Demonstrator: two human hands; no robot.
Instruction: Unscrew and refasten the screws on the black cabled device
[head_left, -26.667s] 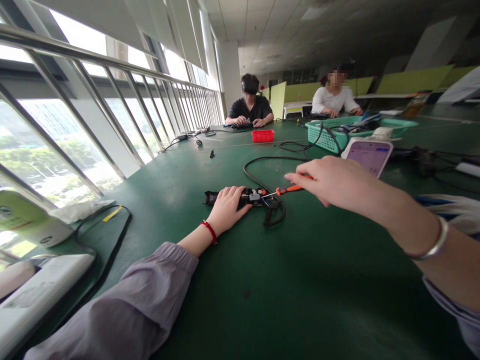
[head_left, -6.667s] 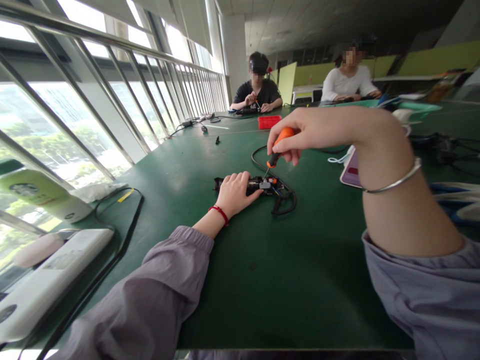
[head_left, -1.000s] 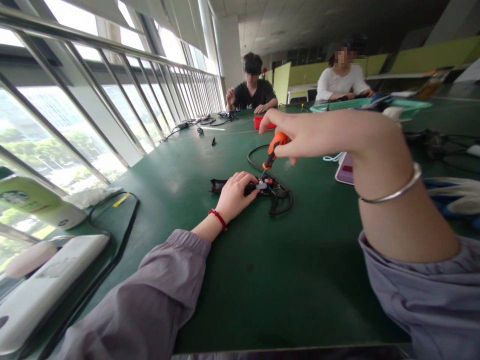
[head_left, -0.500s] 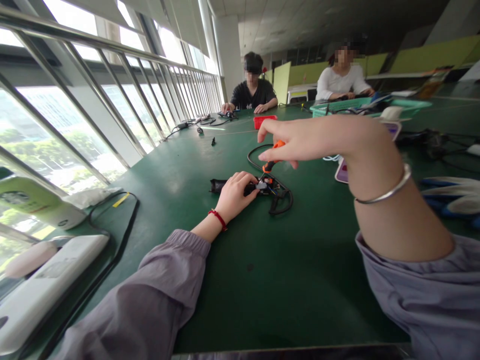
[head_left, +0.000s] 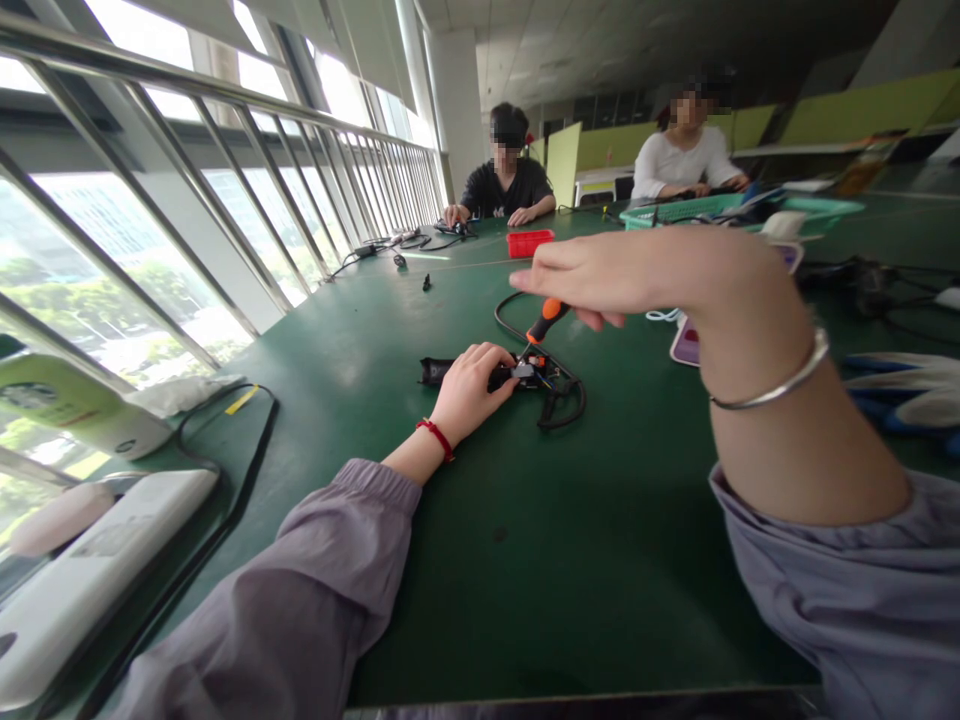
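Note:
On the green table lies a black corded device [head_left: 433,371], a long dark body whose right end is opened up. Wires, a grey block and an orange part show in that opened end [head_left: 534,370]. My left hand [head_left: 474,385] is closed over the body and presses it to the table. A screwdriver [head_left: 546,318] with a black and orange handle leans with its tip in the opened end. My right hand [head_left: 592,275] is bent over the handle's orange end, fingers against it; the exact contact is partly hidden. A black cord [head_left: 581,400] loops beside the device.
A red basket [head_left: 530,243] and a green basket [head_left: 675,213] with things in it stand farther back. At left are a white power bank-like box [head_left: 112,560], a black cable [head_left: 255,470] and a green bottle [head_left: 82,400]. Gloves [head_left: 915,390] lie right. Two people sit across.
My right hand's fingers have shifted on the screwdriver, and its handle now shows more fully beneath them. My left hand and the device have stayed put.

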